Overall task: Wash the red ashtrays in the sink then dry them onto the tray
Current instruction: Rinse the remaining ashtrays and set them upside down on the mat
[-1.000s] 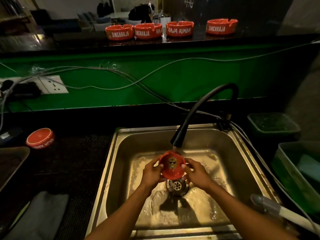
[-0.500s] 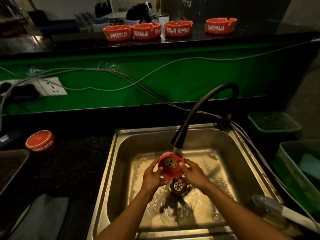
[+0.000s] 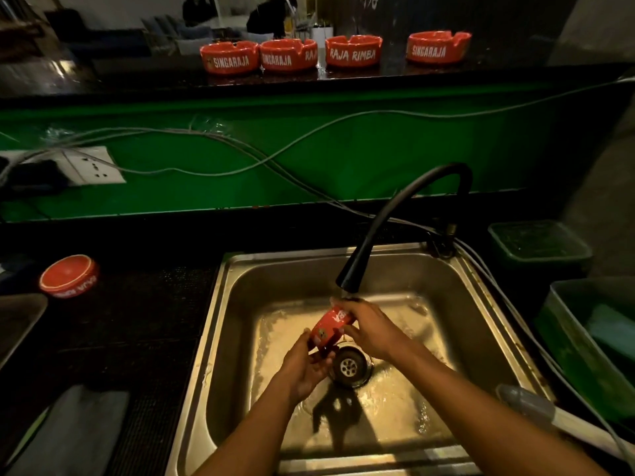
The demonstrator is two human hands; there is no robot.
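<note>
— Where is the ashtray you are washing?

— You hold the red ashtray (image 3: 329,329) over the steel sink (image 3: 240,304), just under the black faucet (image 3: 395,214) spout and above the drain (image 3: 349,366). Your left hand (image 3: 305,367) grips its lower edge; your right hand (image 3: 369,329) curls over its upper edge.

— Which way does it point?

— It is tipped on edge, running from lower left to upper right, its lettered side wall facing you.

— And the others?

— Four red ashtrays (image 3: 354,51) stand in a row on the far counter (image 3: 103,80). One upside-down ashtray (image 3: 68,275) sits left of the sink, beside a tray (image 3: 17,321) corner.
</note>
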